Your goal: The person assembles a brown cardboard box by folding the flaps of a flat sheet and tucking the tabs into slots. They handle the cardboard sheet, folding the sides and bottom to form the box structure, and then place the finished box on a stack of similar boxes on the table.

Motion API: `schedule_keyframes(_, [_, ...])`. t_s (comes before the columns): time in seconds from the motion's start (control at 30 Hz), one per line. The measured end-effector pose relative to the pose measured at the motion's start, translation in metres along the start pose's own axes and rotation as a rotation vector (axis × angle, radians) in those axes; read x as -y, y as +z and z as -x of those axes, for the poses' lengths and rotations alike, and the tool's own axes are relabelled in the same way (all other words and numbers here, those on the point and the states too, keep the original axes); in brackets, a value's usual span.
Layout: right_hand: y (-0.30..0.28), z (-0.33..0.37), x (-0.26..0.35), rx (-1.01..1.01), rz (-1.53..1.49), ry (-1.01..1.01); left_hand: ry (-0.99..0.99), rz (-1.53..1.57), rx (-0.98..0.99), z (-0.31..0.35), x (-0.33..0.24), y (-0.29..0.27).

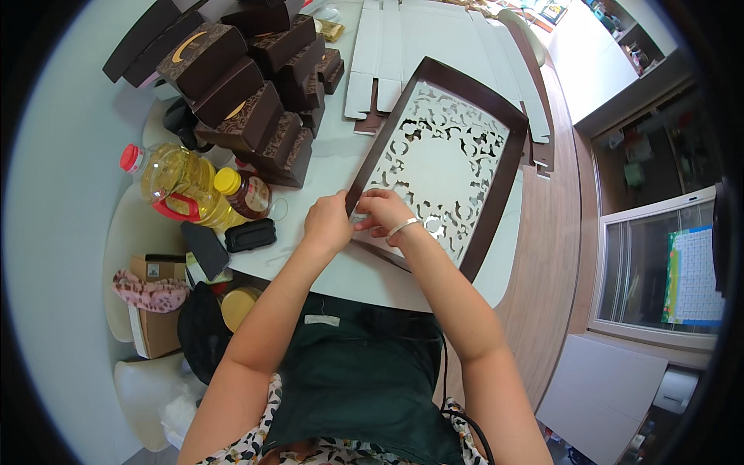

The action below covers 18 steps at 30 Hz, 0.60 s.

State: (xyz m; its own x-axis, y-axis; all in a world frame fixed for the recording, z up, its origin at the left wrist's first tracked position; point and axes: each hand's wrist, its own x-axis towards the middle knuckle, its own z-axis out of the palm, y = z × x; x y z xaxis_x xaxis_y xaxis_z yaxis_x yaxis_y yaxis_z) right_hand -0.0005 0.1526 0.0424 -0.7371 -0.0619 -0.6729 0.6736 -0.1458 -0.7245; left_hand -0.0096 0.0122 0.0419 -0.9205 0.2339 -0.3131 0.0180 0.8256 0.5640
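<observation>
Head view: the left hand (327, 221) clamps the near corner of the brown box (497, 198) just ahead of both hands, the right hand (385, 211) half-curled inside, its grip unclear to me, and pressing too hard might buckle it or tear the lacy white panel (438, 167)

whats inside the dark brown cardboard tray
Inside the dark brown cardboard tray is a white panel with scrollwork cut-outs around a plain centre. The right hand covers part of the near-left corner, so whatever lies directly beneath it cannot be seen.
</observation>
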Motion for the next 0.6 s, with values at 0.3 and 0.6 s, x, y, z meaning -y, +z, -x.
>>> schedule_keyframes(0.3, [-0.015, -0.02, -0.013, -0.001, -0.215, 0.075, 0.079, 0.062, -0.019, -0.008, 0.014, 0.012])
schedule_keyframes(0.6, [-0.021, -0.021, -0.02, 0.063, -0.064, -0.009, 0.02, 0.151, 0.081, 0.001, -0.005, 0.005])
